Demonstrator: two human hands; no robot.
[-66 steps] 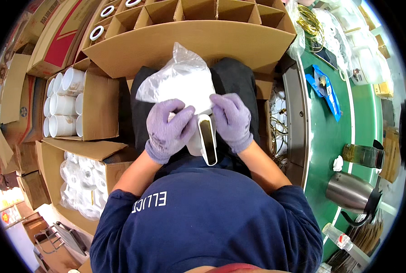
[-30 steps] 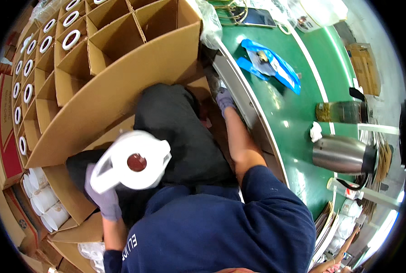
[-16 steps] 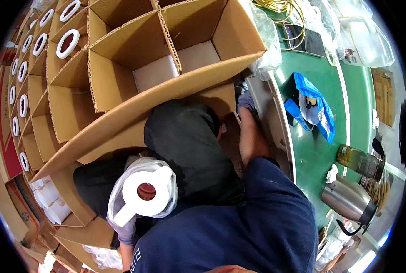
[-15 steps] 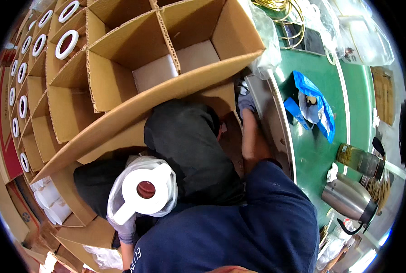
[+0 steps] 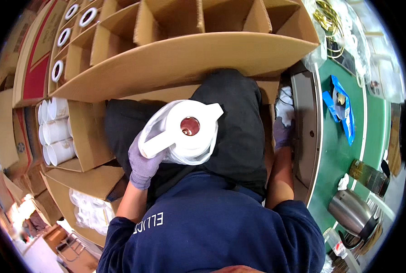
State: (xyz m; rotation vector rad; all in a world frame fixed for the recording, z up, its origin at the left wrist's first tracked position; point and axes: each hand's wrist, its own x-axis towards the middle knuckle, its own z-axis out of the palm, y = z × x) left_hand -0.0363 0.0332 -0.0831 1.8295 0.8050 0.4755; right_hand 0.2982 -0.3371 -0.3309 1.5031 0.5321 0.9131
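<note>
Two gloved hands are at work: the left hand (image 5: pixel 144 164) grips one white jug (image 5: pixel 185 132) in a clear bag, and the right hand (image 5: pixel 282 132) rests low at the right by the table edge. One big divided cardboard carton (image 5: pixel 185 59) stands at the far side; three white jug tops (image 5: pixel 71 32) show in its cells at the far left, the other cells in view open. One smaller carton (image 5: pixel 87 132) at the left holds about six white cylinders (image 5: pixel 57 132) lying on their sides. On the green table (image 5: pixel 339 154) at the right lie one blue packet (image 5: pixel 344 109), one steel jug (image 5: pixel 353 211) and one dark bottle (image 5: pixel 369 175).
</note>
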